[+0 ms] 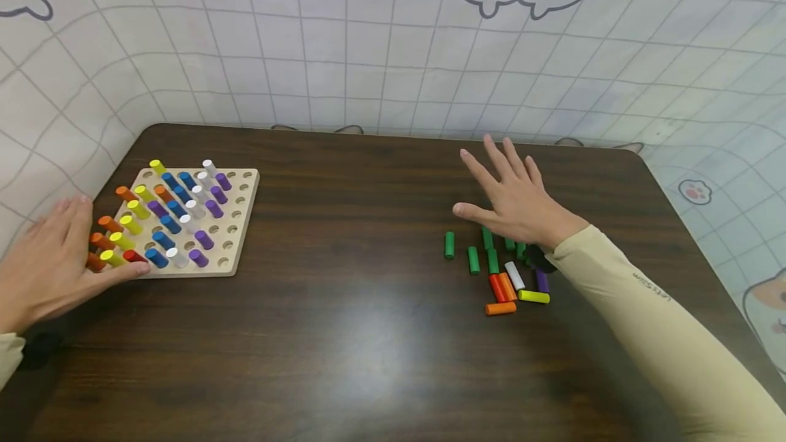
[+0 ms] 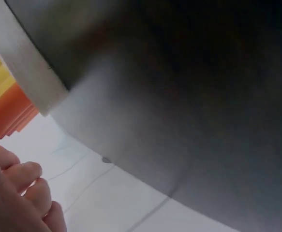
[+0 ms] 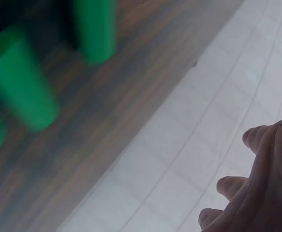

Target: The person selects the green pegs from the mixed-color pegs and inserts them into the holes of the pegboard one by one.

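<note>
A wooden pegboard [image 1: 242, 224] lies at the left of the table with slanting columns of orange, yellow, blue, white and purple pegs in its holes. Along its left side rests my left hand [image 1: 52, 268], fingers straight and thumb stretched across the front corner by a red peg [image 1: 134, 257]. Over the loose pegs at the right, my right hand [image 1: 516, 200] is held with fingers spread and nothing in them. Below it lie several green pegs [image 1: 449, 245], some partly hidden by the wrist. In the right wrist view, green pegs [image 3: 22, 79] appear blurred and close.
In front of the green pegs lie a white peg [image 1: 514, 275], a yellow peg [image 1: 533, 297], an orange peg [image 1: 500, 308], a red peg [image 1: 496, 288] and a purple peg [image 1: 542, 281]. The dark wooden table [image 1: 344, 224] meets a grid-patterned wall covering [image 1: 368, 53] at the back.
</note>
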Tool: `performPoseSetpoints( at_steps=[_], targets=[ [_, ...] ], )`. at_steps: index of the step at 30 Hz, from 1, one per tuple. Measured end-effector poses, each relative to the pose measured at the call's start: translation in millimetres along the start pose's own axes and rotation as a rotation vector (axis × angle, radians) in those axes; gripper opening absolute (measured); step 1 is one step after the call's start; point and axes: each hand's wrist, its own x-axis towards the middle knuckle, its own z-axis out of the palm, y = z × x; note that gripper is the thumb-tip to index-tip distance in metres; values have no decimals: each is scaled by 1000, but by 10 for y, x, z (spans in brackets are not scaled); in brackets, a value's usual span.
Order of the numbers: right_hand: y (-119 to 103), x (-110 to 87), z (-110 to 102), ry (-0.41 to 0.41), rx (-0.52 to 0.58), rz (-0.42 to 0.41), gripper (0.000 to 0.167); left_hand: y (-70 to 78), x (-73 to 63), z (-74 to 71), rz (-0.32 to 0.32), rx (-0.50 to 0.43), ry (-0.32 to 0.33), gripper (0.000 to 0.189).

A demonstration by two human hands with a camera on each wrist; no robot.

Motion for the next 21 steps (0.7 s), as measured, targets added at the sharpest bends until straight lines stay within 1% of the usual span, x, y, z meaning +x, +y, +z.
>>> performPoseSetpoints(
  at_steps=[3, 8, 10, 11, 14, 17, 21],
  targets=[
    [-125, 102, 14, 4, -13, -40, 89, -48, 1, 29, -9, -31, -22, 128],
    [-311, 238, -14, 6, -20, -89, 89, -128, -37, 41, -71, -96, -81, 129],
    [-376, 278, -29, 2, -20, -98, 89, -156, -61, 42, -89, -102, -109, 129],
    [-410, 297, -34, 0, -21, -103, 90, -169, -72, 42, -89, -100, -123, 129],
    [-529, 356, -33, -8, -22, -126, 90, -198, -96, 49, -64, -86, -161, 129],
    [-671, 420, -18, -14, -28, -157, 91, -211, -101, 62, -9, -66, -186, 127],
    [-866, 506, 14, -27, -40, -199, 92, -205, -75, 81, 53, -28, -199, 123]
  ],
)
